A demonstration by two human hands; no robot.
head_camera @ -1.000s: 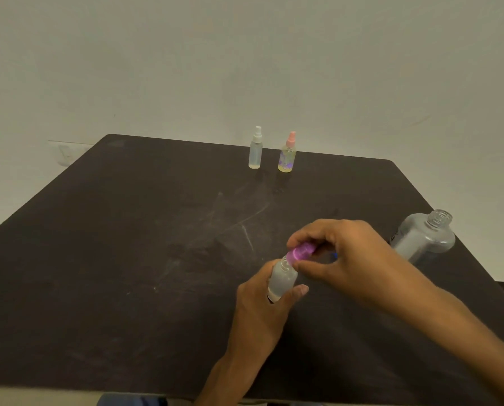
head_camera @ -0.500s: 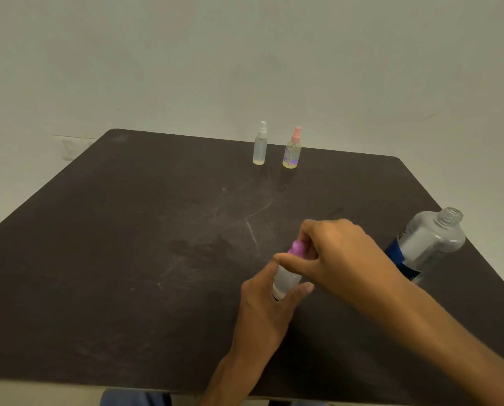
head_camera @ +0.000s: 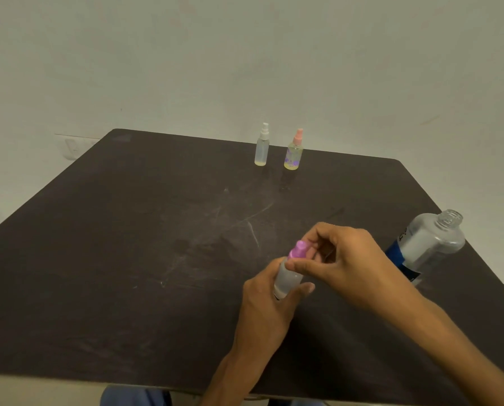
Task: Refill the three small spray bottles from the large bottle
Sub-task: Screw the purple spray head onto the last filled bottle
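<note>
My left hand (head_camera: 266, 300) grips the clear body of a small spray bottle (head_camera: 287, 278) standing near the front middle of the dark table (head_camera: 127, 259). My right hand (head_camera: 341, 259) pinches its purple spray cap (head_camera: 298, 251) with thumb and fingertips. The large clear bottle (head_camera: 429, 244) with a blue label stands uncapped at the right edge, just behind my right wrist. Two more small spray bottles stand at the far edge: one with a white cap (head_camera: 262, 145) and one with a pink cap (head_camera: 294, 150), side by side and apart.
A pale wall rises behind the table, with a wall socket (head_camera: 73, 146) at the far left. The table's right edge runs close to the large bottle. Blue clothing (head_camera: 133, 397) shows below the front edge.
The purple cap has gone from tilted beside the neck to sitting upright on the bottle. My right hand's fingers have shifted around it. The view has tilted down slightly.
</note>
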